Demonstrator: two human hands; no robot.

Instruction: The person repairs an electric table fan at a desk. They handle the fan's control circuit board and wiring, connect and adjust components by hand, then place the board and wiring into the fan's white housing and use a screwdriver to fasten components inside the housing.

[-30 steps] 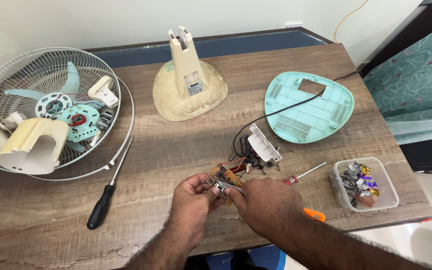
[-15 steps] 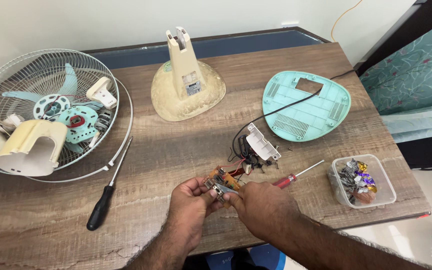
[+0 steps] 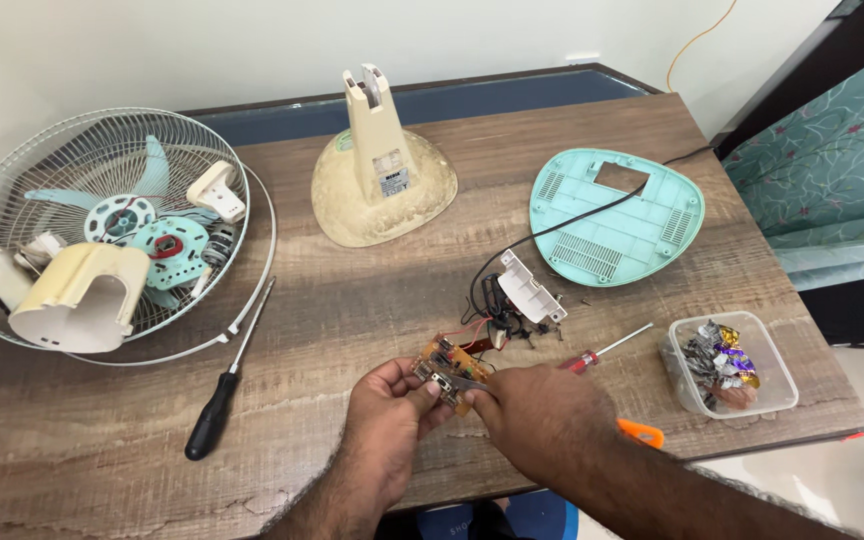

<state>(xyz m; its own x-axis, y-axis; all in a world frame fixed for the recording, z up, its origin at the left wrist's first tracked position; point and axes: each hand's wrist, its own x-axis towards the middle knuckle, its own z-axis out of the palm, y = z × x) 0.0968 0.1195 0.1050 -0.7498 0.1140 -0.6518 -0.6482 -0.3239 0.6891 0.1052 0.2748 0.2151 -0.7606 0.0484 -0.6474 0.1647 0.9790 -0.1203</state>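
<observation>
My left hand [image 3: 387, 420] and my right hand [image 3: 542, 410] meet near the table's front edge, both gripping a small brown circuit board [image 3: 449, 365] with wires. Red and black wires run from the board up to a white switch block [image 3: 529, 288], which lies on the table just behind my hands. A black cable leads from that block toward the mint-green fan base plate [image 3: 617, 215]. A red-handled screwdriver [image 3: 607, 350] lies just right of my right hand.
A wire fan guard [image 3: 102, 190] at far left holds fan blades, a motor and cream covers. A cream fan stand [image 3: 382, 170] sits at the back middle. A black-handled screwdriver [image 3: 222, 395] lies left of my hands. A clear tub [image 3: 737, 365] of wrappers stands at right; an orange tool [image 3: 642, 432] lies under my right forearm.
My hands and the circuit board stay in nearly the same spot. The view has shifted slightly; nothing on the table has moved.
</observation>
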